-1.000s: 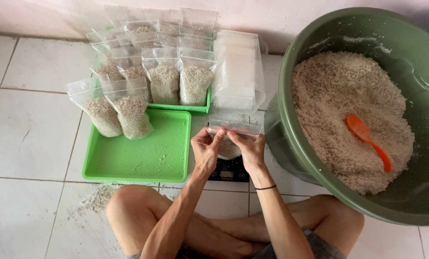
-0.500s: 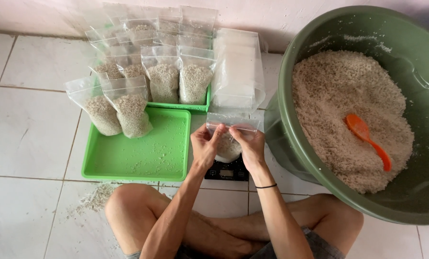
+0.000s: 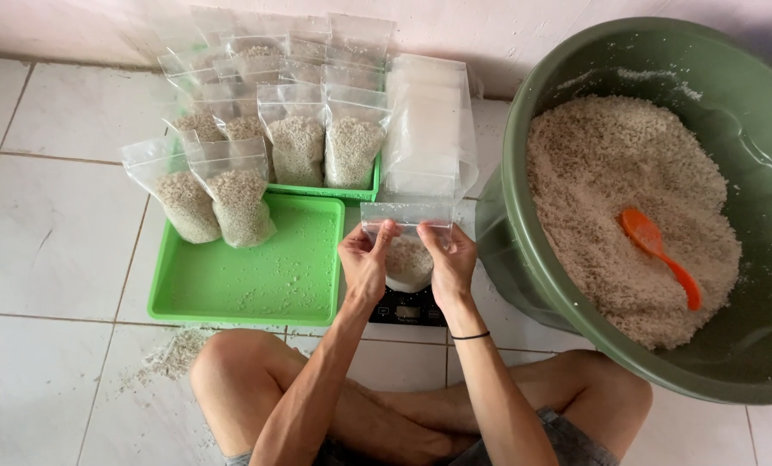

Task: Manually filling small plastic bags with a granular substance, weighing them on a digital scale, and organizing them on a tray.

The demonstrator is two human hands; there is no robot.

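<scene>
Largest, at the right: one round green tub (image 3: 524, 233), heaped with pale grain, one orange scoop (image 3: 658, 255) lying in it; near rim almost against the right forearm, far side cut off by the frame. Next, white tiled floor (image 3: 49, 242): wide bare stretch to the left, a scatter of spilled grain (image 3: 174, 354) by the left knee. Then two green trays: near tray (image 3: 248, 280) mostly bare, two filled bags (image 3: 209, 194) standing at its far left corner; far tray (image 3: 364, 185) packed with upright filled bags, too overlapped to count exactly. One stack of empty clear bags (image 3: 429, 129) leaning by the wall, between trays and tub. One black scale (image 3: 407, 306) under the hands, tight between tray edge and tub. One partly filled clear bag (image 3: 407, 246) held just above the scale, top edge pinched on either side by left hand (image 3: 364, 263) and right hand (image 3: 450, 263), thumbs and fingertips closed on the plastic.
</scene>
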